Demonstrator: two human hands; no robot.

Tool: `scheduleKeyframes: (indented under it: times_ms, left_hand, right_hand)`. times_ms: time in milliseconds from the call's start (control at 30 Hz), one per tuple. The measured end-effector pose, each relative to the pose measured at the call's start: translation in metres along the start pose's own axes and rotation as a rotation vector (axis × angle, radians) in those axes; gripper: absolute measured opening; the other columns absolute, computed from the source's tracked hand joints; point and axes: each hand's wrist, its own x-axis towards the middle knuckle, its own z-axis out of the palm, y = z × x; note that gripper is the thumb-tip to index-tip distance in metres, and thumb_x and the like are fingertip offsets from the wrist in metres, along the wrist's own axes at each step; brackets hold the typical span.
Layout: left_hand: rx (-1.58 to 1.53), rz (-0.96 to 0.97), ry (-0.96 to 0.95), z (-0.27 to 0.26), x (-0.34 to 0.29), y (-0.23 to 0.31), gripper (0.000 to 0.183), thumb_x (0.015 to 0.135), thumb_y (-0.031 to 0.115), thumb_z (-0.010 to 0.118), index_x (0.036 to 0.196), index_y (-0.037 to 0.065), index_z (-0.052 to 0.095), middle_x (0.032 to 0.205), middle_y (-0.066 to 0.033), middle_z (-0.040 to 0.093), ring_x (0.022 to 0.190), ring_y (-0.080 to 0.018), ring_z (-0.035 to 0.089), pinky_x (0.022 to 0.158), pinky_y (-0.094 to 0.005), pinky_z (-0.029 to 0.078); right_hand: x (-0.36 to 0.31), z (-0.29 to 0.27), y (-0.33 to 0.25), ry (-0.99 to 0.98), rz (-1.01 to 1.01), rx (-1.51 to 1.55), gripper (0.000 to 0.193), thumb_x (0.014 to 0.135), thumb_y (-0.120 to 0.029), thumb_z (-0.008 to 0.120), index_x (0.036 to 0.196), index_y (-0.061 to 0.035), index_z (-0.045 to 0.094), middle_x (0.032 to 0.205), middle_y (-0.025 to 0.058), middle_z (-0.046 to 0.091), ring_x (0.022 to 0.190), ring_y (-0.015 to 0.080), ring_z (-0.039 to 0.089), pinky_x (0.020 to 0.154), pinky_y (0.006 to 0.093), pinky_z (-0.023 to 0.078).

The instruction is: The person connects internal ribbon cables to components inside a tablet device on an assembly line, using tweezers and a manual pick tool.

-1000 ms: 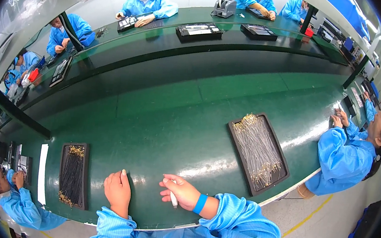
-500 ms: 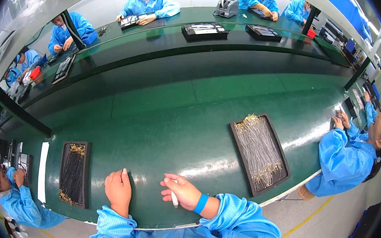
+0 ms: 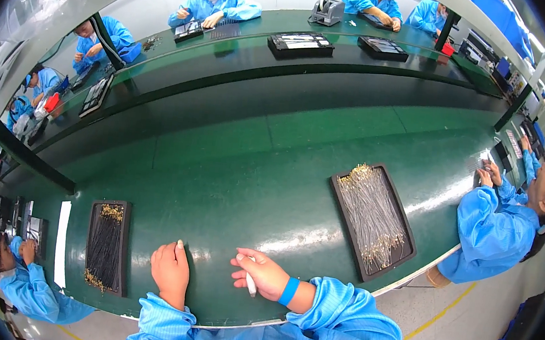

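My left hand (image 3: 170,273) rests back up on the green bench near its front edge. Its fingers curl under, and whatever lies inside them, if anything, is hidden. To its right, my right hand (image 3: 265,277), with a blue band on the wrist, closes loosely around a white pen-like tool (image 3: 251,286) whose thick end points toward me. A black tray (image 3: 123,247) of dark thin cables with gold-coloured ends lies left of my left hand. Farther right sits a larger black tray (image 3: 345,233) full of grey cables with gold-coloured ends. Neither hand touches a tray.
A white strip (image 3: 62,245) lies on the bench at the left. Co-workers in blue sit at both sides and across the raised shelf (image 3: 243,62), which carries black trays (image 3: 301,43) and a tape dispenser (image 3: 328,11). A post (image 3: 37,164) stands at the left.
My hands and the white tool stay almost still. The view shifts slightly. Across the bench, a masked co-worker's hand has lifted off the tray there.
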Motion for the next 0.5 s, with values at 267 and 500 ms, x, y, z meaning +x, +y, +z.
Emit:
scheduleKeyframes:
  times_ms: [267,500]
  left_hand:
    - [0.01,0.012,0.011,0.0007,0.0003,-0.0014,0.02,0.077,0.02,0.049,0.075,0.002,0.057,0.076,-0.0118,0.055,0.074,-0.0288,0.05,0.069,-0.0369,0.038]
    - [-0.002,0.003,-0.003,-0.0019,0.0012,0.0018,0.019,0.076,0.019,0.049,0.075,0.002,0.058,0.075,-0.0119,0.056,0.074,-0.0289,0.05,0.069,-0.0369,0.038]
  right_hand:
    - [0.0014,0.0008,0.0006,0.006,0.0,-0.004,0.051,0.08,-0.029,0.049,0.119,-0.0023,0.028,0.104,0.0097,0.044,0.081,0.0169,0.048,0.064,0.0281,0.046]
    - [0.0011,-0.0007,0.0016,-0.006,-0.009,0.009,0.052,0.08,-0.029,0.049,0.119,-0.0019,0.028,0.104,0.0101,0.044,0.08,0.0169,0.049,0.064,0.0281,0.046]
